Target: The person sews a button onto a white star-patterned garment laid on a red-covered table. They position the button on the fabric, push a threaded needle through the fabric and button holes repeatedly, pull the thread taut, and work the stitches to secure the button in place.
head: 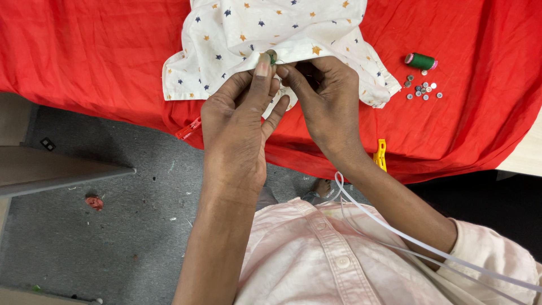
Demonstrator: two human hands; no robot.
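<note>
Pinching the front edge of a white garment (271,28), both hands meet at one spot over the near side of the surface (84,51).

Left hand (240,121): thumb and forefinger closed on the fabric edge, thumbnail up. A small green bit, likely thread or a button (272,56), sits right at the thumb tip; too small to tell which.

Right hand (324,99): fingers curled and closed against the same edge, fingertips touching those of the left hand. Whether it holds a needle cannot be told.

Garment: white, printed with small orange and dark blue stars, lying flat on a red cloth (480,130) that covers the surface and hangs over its near edge. The held part lies at the garment's near hem, just above the drop of the cloth.

To the right, well apart from the hands: a green thread spool (420,61) on its side, with a small scatter of buttons (423,90) just beside it.

Clips on the cloth's hanging edge: a red clip (188,129) left of the left wrist, a yellow clip (382,154) just right of the right forearm.

Person wears a pale pink buttoned shirt (316,260); a thin white cable (395,231) crosses the right forearm.

Below: grey floor (113,237) with a small red scrap (94,201).
</note>
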